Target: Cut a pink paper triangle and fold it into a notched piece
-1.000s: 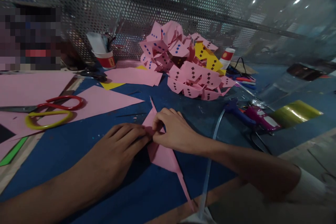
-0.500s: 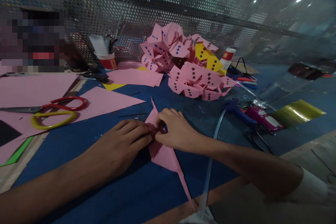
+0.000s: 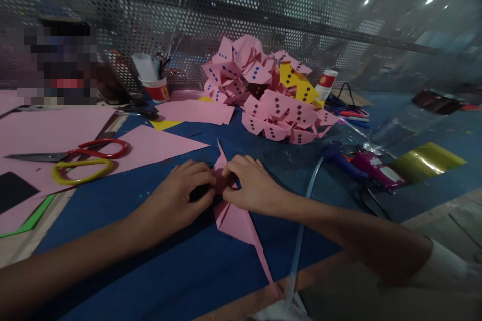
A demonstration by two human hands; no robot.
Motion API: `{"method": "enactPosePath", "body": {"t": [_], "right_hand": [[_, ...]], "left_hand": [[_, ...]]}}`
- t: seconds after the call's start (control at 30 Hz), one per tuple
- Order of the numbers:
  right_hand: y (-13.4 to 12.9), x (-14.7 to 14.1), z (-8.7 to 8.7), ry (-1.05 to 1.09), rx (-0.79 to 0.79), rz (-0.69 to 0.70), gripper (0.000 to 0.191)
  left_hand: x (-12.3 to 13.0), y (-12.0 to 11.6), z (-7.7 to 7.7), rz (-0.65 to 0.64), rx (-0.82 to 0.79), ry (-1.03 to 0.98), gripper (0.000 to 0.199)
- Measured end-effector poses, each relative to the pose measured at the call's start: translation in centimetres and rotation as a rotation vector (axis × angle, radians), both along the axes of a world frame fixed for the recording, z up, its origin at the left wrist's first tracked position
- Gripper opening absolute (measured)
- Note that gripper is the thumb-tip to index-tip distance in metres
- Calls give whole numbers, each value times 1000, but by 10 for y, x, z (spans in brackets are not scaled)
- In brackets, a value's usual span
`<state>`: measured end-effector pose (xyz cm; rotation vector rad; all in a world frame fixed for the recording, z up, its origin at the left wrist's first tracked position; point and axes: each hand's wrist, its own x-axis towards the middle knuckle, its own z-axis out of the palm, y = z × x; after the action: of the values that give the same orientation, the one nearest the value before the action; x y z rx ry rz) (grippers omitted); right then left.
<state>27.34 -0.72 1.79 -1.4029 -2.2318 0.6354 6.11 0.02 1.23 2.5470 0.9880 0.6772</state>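
Observation:
A folded piece of pink paper (image 3: 237,225) lies on the blue table, with a narrow pointed tail toward the front edge and a thin tip at the far end. My left hand (image 3: 188,190) is curled at its left side, thumb and fingertips meeting the paper. From the right, my right hand (image 3: 252,183) has thumb and forefinger closed on the paper's middle, covering part of it. Left of my hands, scissors (image 3: 86,170) with one red and one yellow handle rest on flat pink sheets (image 3: 150,145).
Pink folded-paper shapes (image 3: 278,115) with dark square marks stand at the back. A paper cup (image 3: 158,90) holds tools. On the right are a blue-and-purple glue gun (image 3: 376,168), a long translucent stick (image 3: 297,246), a clear jar (image 3: 406,120) and yellow film (image 3: 431,160).
My left hand's fingers have lifted and arched, opening a gap between thumb and forefinger. My right hand and the folded paper stay nearly in place. The view has shifted slightly.

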Motion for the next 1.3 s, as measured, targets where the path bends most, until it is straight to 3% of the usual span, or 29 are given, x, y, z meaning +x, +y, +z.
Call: {"method": "enactPosePath", "body": {"t": [0.23, 0.93, 1.3], "right_hand": [[0, -2, -2, -22, 36, -22, 9], [-2, -2, 0, 27, 7, -32, 8], [-2, -1, -2, 38, 12, -16, 12]], "left_hand": [[12, -4, -2, 135, 13, 74, 8], [12, 0, 0, 168, -168, -8, 9], [5, 4, -4, 101, -168, -76, 18]]}}
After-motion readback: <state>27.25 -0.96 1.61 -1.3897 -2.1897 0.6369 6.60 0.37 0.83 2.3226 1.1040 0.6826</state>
